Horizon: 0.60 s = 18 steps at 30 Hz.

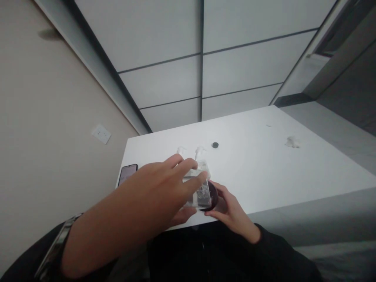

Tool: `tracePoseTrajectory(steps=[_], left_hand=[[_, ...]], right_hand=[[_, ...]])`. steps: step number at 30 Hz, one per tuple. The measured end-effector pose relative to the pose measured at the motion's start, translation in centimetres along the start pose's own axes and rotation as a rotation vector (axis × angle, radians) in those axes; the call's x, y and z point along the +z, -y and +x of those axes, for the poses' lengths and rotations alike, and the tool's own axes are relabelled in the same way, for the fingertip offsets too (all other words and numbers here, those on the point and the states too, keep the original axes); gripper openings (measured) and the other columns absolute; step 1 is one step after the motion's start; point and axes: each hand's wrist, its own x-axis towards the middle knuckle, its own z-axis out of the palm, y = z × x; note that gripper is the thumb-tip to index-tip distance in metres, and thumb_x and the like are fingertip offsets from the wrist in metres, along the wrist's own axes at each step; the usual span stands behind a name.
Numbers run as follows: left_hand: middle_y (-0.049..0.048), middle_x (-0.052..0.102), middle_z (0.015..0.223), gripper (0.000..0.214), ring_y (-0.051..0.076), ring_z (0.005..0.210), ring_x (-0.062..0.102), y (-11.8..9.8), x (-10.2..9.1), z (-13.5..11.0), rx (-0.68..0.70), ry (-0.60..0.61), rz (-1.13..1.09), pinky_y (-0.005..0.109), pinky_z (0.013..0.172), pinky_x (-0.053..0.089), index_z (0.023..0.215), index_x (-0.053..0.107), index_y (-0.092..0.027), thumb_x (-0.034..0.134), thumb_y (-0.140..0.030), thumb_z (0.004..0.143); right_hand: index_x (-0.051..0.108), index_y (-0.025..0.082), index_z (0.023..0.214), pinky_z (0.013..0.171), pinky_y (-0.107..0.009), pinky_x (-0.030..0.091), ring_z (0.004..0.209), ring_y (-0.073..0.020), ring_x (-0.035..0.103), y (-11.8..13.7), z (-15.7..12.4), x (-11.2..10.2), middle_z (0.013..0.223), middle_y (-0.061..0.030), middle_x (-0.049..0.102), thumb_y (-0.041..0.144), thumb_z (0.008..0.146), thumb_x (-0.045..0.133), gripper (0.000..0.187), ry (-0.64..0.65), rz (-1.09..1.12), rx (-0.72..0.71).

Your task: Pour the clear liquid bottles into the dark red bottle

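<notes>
My left hand (173, 182) is closed around a clear, box-shaped container (203, 196), its fingers curled over the top and the near side. Most of the container's left side is hidden behind that hand. A dark, round vessel (214, 195) sits close on its right, partly covered by it, and I cannot tell whether the two touch. My right hand (230, 209) curves around this vessel from the right, thumb in front and fingers behind. Just beyond the hands are two white pump heads (200, 152), and farther right lies a small dark round cap (215, 145).
A phone (128, 172) lies at the left edge of the white table (252, 164). Crumpled white tissue (292, 142) rests toward the right. Behind the table stand pale panelled doors (164, 86), and a wall with a socket (101, 134) rises at left.
</notes>
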Motion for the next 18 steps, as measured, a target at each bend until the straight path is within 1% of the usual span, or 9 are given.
tracePoseTrajectory(steps=[2, 5, 8, 10, 14, 18], left_hand=[[0.0107, 0.070, 0.141, 0.057, 0.032, 0.123, 0.069, 0.0, -0.4, 0.3, -0.020, 0.058, -0.024, 0.043, 0.094, 0.062, 0.142, 0.064, -0.025, 0.084, -0.033, 0.089], [0.0079, 0.070, 0.138, 0.051, 0.030, 0.117, 0.069, 0.0, -1.1, 0.9, -0.050, 0.135, -0.031, 0.040, 0.089, 0.060, 0.141, 0.065, -0.029, 0.081, -0.037, 0.092], [0.0081, 0.070, 0.136, 0.042, 0.029, 0.114, 0.070, 0.0, -2.0, 1.6, -0.068, 0.221, -0.004, 0.036, 0.083, 0.056, 0.136, 0.068, -0.030, 0.075, -0.042, 0.096], [0.0083, 0.071, 0.133, 0.038, 0.028, 0.112, 0.069, 0.0, -2.6, 2.1, -0.063, 0.257, 0.004, 0.034, 0.081, 0.053, 0.132, 0.071, -0.029, 0.075, -0.042, 0.097], [0.0081, 0.074, 0.124, 0.031, 0.026, 0.108, 0.069, -0.2, -3.5, 3.0, -0.029, 0.257, 0.001, 0.032, 0.081, 0.049, 0.122, 0.077, -0.025, 0.077, -0.039, 0.094], [0.0073, 0.076, 0.117, 0.033, 0.024, 0.101, 0.069, -0.4, -3.8, 3.4, 0.006, 0.216, -0.006, 0.030, 0.080, 0.047, 0.121, 0.078, -0.023, 0.077, -0.040, 0.092]], right_hand=[[0.049, 0.034, 0.155, 0.120, -0.055, 0.051, 0.139, -0.0328, 0.064, 0.2, 0.1, -0.1, 0.153, -0.0118, 0.064, 0.049, 0.088, 0.086, 0.077, 0.007, 0.014, -0.002], [0.051, 0.033, 0.154, 0.119, -0.055, 0.051, 0.138, -0.0328, 0.065, 0.3, 0.3, -0.1, 0.152, -0.0124, 0.064, 0.050, 0.088, 0.085, 0.076, 0.007, 0.026, -0.012], [0.051, 0.030, 0.153, 0.121, -0.055, 0.050, 0.140, -0.0334, 0.063, 0.2, 0.4, -0.1, 0.153, -0.0144, 0.064, 0.052, 0.089, 0.085, 0.076, 0.003, 0.034, -0.018], [0.051, 0.028, 0.154, 0.122, -0.056, 0.048, 0.141, -0.0338, 0.062, 0.2, 0.3, 0.0, 0.153, -0.0156, 0.063, 0.052, 0.088, 0.085, 0.077, 0.004, 0.041, -0.007], [0.051, 0.026, 0.154, 0.122, -0.057, 0.048, 0.140, -0.0337, 0.063, 0.3, 0.3, 0.1, 0.152, -0.0163, 0.063, 0.052, 0.089, 0.084, 0.078, 0.005, 0.075, 0.028], [0.049, 0.026, 0.154, 0.120, -0.059, 0.049, 0.133, -0.0329, 0.067, 0.6, 0.4, 0.0, 0.144, -0.0160, 0.067, 0.054, 0.087, 0.085, 0.081, 0.014, 0.080, 0.048]])
